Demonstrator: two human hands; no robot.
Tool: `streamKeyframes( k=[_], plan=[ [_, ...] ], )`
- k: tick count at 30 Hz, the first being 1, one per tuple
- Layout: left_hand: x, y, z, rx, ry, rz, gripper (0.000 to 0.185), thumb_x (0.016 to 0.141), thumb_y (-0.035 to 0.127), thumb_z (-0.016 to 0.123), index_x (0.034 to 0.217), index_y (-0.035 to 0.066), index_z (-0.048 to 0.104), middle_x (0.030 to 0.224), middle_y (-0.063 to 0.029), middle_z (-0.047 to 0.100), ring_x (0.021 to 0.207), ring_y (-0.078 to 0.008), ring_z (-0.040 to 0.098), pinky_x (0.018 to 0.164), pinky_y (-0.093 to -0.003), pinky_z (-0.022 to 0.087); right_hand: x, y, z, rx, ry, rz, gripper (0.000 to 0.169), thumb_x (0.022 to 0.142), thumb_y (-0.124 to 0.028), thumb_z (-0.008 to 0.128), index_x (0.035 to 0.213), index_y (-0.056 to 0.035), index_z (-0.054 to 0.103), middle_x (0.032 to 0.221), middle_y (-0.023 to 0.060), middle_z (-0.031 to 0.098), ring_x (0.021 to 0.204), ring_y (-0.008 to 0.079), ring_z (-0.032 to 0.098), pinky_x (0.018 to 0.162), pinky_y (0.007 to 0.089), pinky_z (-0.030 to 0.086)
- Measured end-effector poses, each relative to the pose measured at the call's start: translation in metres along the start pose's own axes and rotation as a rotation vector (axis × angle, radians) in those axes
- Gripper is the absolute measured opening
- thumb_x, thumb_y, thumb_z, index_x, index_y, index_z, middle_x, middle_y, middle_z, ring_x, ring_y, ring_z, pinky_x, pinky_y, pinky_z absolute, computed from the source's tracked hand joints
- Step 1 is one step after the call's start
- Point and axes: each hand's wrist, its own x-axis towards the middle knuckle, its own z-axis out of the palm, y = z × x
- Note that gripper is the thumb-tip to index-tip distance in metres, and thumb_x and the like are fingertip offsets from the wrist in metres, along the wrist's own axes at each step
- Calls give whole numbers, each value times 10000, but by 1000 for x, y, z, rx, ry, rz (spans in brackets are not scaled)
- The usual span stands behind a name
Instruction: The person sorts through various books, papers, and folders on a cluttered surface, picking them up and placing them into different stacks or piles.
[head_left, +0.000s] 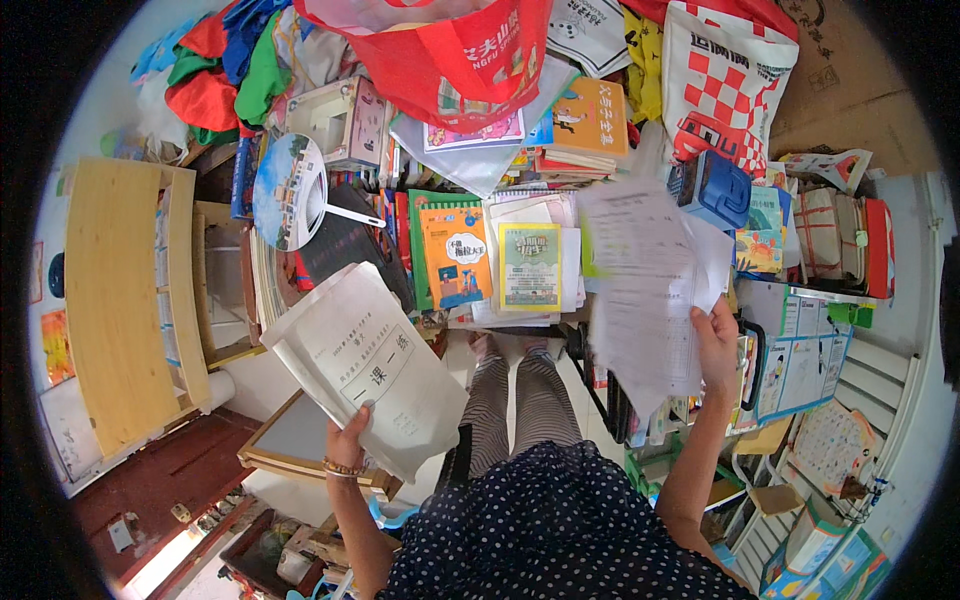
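Observation:
My left hand (349, 437) grips the lower edge of a thick white paper workbook (375, 367), its printed cover facing up and tilted. In my right hand (716, 345) is a sheaf of printed paper sheets (645, 285), blurred and hanging loosely; its upper end reaches over the pile. Between the two hands lie an orange spiral-bound book (452, 259) and a green booklet with a yellow border (530, 267). Loose white papers (571, 262) sit beneath the booklet.
Beyond the books stand a red shopping bag (465, 67) and a checkered bag (731, 82). A round hand fan (289, 191) rests at the left, near a cardboard box (337, 124). A blue container (716, 191) is beside the sheets. Left stands a wooden cabinet (112, 292).

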Motion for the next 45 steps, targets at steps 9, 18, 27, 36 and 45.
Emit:
streamKeyframes(
  k=[9, 18, 27, 36, 45],
  plan=[
    [21, -9, 17, -55, -156, 18, 355, 817, 185, 568, 1108, 9, 469, 1017, -86, 553, 874, -201, 550, 735, -353, 470, -5, 14, 118, 168, -508, 3, 336, 833, -107, 513, 1153, -21, 457, 953, 17, 550, 834, 99, 500, 736, 237, 429],
    [2, -10, -17, -2, -107, 53, 446, 809, 270, 581, 1124, -5, 426, 980, -103, 543, 829, -229, 562, 701, -372, 489, -38, 20, 205, -180, -621, -136, 417, 799, -74, 426, 1193, -3, 308, 861, 280, 533, 822, 415, 530, 695, 445, 419],
    [-24, 17, 46, 30, 204, 27, 412, 693, 81, 647, 1051, -38, 482, 912, -113, 560, 770, -202, 539, 669, -346, 446, -26, 57, 212, 35, -563, -112, 457, 824, -132, 494, 1226, 0, 320, 959, 180, 553, 869, 240, 552, 751, 310, 419],
    [12, -20, -1, 146, 121, 115, 526, 665, 260, 673, 1035, -39, 450, 962, -140, 516, 789, -233, 520, 673, -384, 447, -4, 82, 139, 111, -519, 138, 805, 721, -414, 650, 1247, 61, 270, 1030, 225, 516, 941, 259, 533, 740, 297, 457],
    [-1, 30, 125, 98, -103, 172, 727, 632, 209, 708, 1214, -36, 348, 926, -142, 505, 776, -264, 541, 658, -387, 477, -12, 77, 99, 21, -579, 79, 942, 691, -404, 674, 1303, 68, 136, 1247, 249, 358, 1163, 296, 371, 960, 330, 311]
  ],
)
